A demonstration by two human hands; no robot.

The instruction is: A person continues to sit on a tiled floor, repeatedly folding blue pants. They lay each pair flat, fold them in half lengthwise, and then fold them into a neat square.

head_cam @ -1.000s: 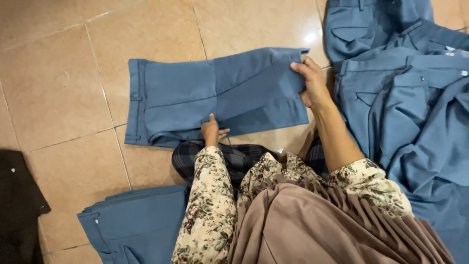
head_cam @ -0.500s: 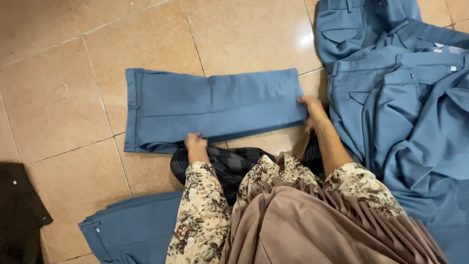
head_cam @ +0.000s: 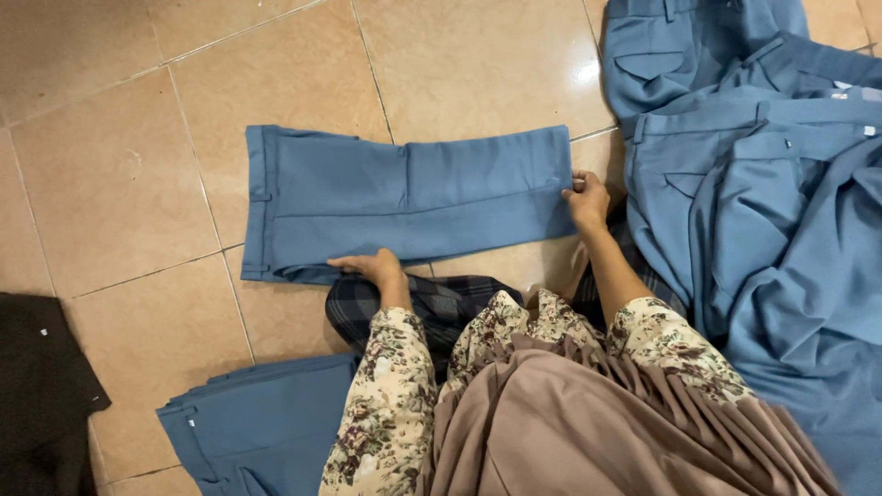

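Tiled floor [head_cam: 459,64] carries folded trousers [head_cam: 404,197]; left hand [head_cam: 372,268] presses flat, right hand [head_cam: 586,197] pinches their hem, fingertips hidden.

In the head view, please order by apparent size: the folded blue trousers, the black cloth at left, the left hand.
1. Folded blue trousers
2. Black cloth, partly cut off by the edge
3. Left hand

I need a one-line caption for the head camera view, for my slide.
Both hands, left hand and right hand, rest on folded blue trousers lying on a tiled floor.
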